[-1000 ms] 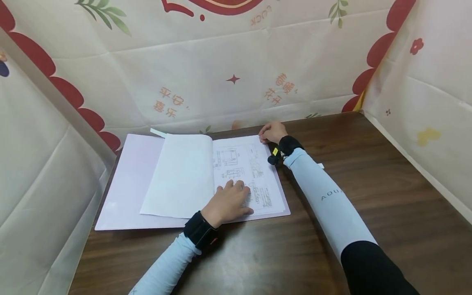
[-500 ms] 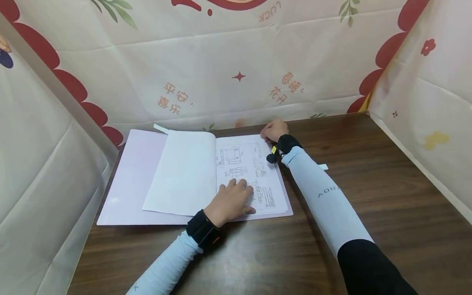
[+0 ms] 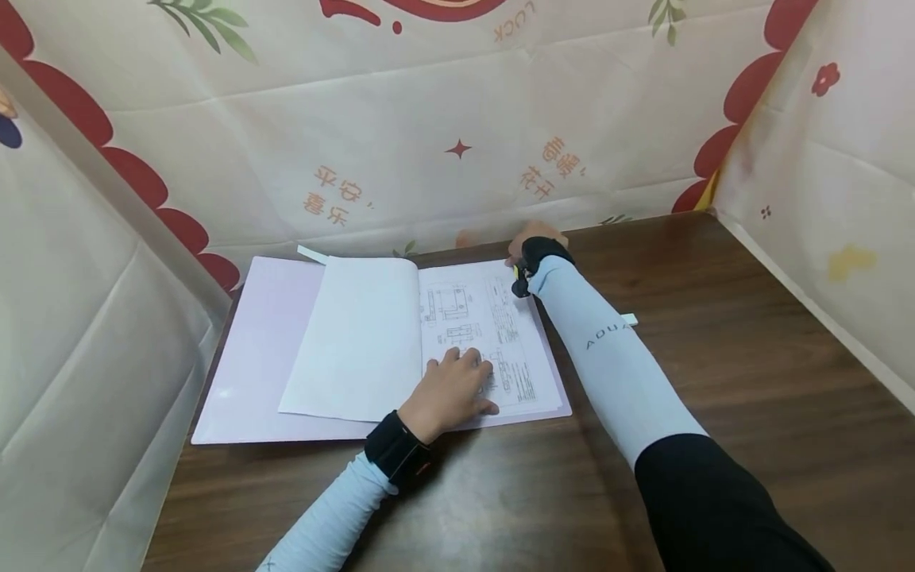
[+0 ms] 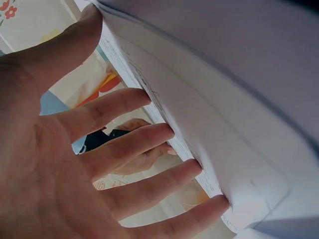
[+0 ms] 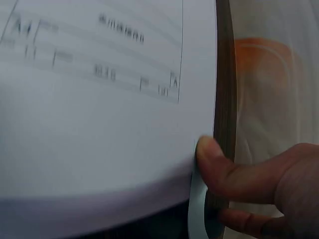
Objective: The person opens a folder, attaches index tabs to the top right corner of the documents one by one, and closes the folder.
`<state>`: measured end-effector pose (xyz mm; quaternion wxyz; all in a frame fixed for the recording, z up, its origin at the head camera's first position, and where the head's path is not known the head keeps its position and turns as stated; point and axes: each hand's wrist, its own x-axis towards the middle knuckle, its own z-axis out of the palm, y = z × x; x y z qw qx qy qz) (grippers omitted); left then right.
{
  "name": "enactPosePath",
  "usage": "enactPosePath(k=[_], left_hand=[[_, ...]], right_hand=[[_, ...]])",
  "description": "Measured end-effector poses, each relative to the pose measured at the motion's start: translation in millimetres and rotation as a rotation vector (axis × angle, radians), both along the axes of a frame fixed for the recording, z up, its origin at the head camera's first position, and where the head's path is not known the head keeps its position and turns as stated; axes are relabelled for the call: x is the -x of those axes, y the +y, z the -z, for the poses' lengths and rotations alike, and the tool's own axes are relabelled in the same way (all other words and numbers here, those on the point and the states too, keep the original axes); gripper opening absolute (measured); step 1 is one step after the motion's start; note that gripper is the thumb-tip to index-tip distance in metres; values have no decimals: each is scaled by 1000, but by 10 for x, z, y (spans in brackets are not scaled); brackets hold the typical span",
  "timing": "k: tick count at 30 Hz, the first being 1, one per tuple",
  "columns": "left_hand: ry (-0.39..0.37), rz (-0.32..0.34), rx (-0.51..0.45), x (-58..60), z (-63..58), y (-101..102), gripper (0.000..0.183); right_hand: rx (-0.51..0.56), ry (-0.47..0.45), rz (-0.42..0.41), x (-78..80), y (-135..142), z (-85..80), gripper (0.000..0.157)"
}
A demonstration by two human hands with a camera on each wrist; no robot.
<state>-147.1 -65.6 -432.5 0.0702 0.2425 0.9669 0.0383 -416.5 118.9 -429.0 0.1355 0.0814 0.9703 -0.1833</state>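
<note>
A pale lilac folder [image 3: 275, 318] lies open, with a blank white sheet [image 3: 350, 342] turned to the left and a page of line drawings [image 3: 472, 286] on the right. My left hand [image 3: 446, 393] rests spread on the lower part of that page; in the left wrist view its fingertips [image 4: 214, 201] press the paper. At the page's top right corner, my right hand [image 3: 536, 234] pinches a narrow pale strip [image 5: 198, 214] lying along the paper's edge. Its thumb shows on top in the right wrist view; the other fingers are partly hidden.
Another pale strip [image 3: 312, 254] sticks out above the turned sheet. A small white piece [image 3: 629, 319] shows on the brown wooden table [image 3: 743, 342], partly behind the right forearm. Printed cloth [image 3: 457, 95] hangs at the back and both sides.
My right hand turns and shifts slightly back at the page's top corner, its forearm swinging left. The left hand stays on the page. The view moves slightly.
</note>
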Motion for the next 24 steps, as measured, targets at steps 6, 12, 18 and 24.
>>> enactPosePath(k=[6,12,18,24], left_hand=[[0,2,-17,13,0,10,59],[-4,2,-12,28,-7,13,57],[1,7,3,20,-9,-13,58],[16,25,3,18,-14,-10,58]], right_hand=[[56,6,21,-305,80,-250,60],[51,65,-19,-319,66,-155,56],[29,223,-129,-295,28,37,62],[143,360,-419,-672,219,-40,47]])
